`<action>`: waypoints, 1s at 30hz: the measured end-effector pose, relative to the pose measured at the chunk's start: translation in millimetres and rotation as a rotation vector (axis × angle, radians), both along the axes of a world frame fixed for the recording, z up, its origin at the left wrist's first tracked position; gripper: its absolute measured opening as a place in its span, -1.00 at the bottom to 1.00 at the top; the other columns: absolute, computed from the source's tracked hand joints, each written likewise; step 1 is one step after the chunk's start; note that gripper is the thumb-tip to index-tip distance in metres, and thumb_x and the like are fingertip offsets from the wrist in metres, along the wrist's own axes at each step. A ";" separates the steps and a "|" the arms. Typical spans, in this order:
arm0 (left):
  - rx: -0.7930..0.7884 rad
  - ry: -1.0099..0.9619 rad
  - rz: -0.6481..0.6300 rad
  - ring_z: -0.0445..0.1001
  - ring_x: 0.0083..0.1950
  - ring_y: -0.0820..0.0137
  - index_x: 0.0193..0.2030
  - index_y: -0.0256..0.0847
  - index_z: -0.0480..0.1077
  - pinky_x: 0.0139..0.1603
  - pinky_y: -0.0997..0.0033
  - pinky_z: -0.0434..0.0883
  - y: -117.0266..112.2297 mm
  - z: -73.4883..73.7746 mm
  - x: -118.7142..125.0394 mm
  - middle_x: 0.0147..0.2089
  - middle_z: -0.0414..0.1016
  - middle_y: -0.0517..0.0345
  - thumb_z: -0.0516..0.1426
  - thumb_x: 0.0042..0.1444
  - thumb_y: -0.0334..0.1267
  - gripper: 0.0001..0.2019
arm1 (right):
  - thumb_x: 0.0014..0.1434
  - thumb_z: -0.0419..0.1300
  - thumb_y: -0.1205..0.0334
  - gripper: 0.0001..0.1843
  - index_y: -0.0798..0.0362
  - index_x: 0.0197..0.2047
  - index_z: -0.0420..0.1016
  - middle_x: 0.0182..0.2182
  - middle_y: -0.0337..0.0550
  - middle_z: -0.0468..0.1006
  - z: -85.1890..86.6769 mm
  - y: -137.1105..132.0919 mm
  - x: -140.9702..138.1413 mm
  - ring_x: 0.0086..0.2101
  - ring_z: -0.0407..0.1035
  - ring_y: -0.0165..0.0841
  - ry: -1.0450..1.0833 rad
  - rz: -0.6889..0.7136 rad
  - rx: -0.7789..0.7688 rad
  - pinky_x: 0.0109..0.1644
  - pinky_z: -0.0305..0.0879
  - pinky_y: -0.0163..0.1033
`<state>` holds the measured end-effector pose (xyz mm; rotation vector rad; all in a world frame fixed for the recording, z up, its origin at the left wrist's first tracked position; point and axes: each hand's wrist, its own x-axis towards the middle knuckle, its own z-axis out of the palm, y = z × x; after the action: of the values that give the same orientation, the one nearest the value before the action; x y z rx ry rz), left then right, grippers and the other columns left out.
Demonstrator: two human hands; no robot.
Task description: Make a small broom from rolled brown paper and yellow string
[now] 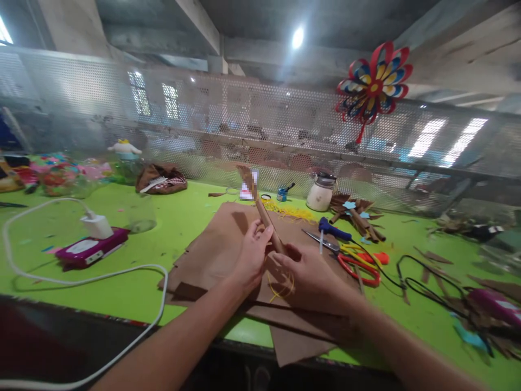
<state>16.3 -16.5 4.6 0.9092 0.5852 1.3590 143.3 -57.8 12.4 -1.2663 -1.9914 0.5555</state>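
Tilted up and to the left, a rolled brown paper tube [268, 221] with a ragged, leaf-like far end is held between both my hands. My left hand [253, 254] pinches it near the middle with thumb and fingers. Lower down, my right hand [303, 266] grips the tube's near end, which is partly hidden by the fingers. A thin yellow strand [280, 293] loops below the hands. Under them lie stacked sheets of brown paper [215, 244] on the green table [163, 247].
Right of the paper lie red-handled scissors [360, 271] and a blue glue gun [334, 230] with a black cord. Behind are yellow shreds [295, 213], a small blue bottle [281, 194] and a white jar [320, 194]. Leftward, a purple power strip [93, 252] trails a white cable [142, 267].
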 end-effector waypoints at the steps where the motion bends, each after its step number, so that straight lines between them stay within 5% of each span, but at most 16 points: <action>1: 0.008 -0.003 0.002 0.35 -0.51 0.54 -0.17 -0.16 0.21 -0.45 0.51 0.35 -1.5 1.0 0.3 -0.44 0.32 0.30 0.17 -0.05 -0.19 -0.69 | 0.11 0.06 0.06 -0.67 0.14 -0.27 0.49 -0.47 -0.17 0.54 -3.1 -1.5 -2.9 -0.46 0.35 -0.39 0.016 -0.037 0.014 -0.42 0.24 -0.35; 13: -0.019 0.004 -0.029 0.41 -0.39 0.50 -0.19 -0.16 0.21 -0.33 0.43 0.40 -4.0 0.1 -0.4 -0.32 0.39 0.20 0.15 -0.01 -0.24 -0.75 | 0.22 -0.07 0.11 -0.66 0.07 -0.15 0.45 -0.32 -0.05 0.57 -20.6 -5.5 2.4 -0.42 0.43 -0.32 -0.166 -0.219 0.182 -0.38 0.21 -0.33; 22: -0.022 0.044 0.006 0.42 -0.34 0.46 -0.27 -0.19 0.22 -0.28 0.33 0.44 -7.2 1.4 1.0 -0.32 0.38 0.18 0.16 -0.02 -0.24 -0.80 | 0.28 -0.18 0.09 -0.60 0.09 -0.13 0.40 -0.52 -0.07 0.54 -22.2 -7.0 5.1 -0.56 0.38 -0.32 -0.568 -0.338 0.283 -0.52 0.00 -0.30; 30: 0.001 0.027 0.032 0.44 -0.31 0.42 -0.24 -0.18 0.24 -0.26 0.32 0.44 -9.3 3.5 0.9 -0.32 0.40 0.16 0.17 -0.04 -0.22 -0.76 | 0.24 -0.09 0.11 -0.66 0.08 -0.07 0.38 -0.47 -0.08 0.51 -20.0 -9.7 1.2 -0.52 0.34 -0.33 -0.586 -0.396 0.403 -0.48 0.06 -0.29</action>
<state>17.1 -25.8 8.2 0.9235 0.6220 1.3783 144.5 -67.4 -7.6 -1.6132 -2.0636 -0.4397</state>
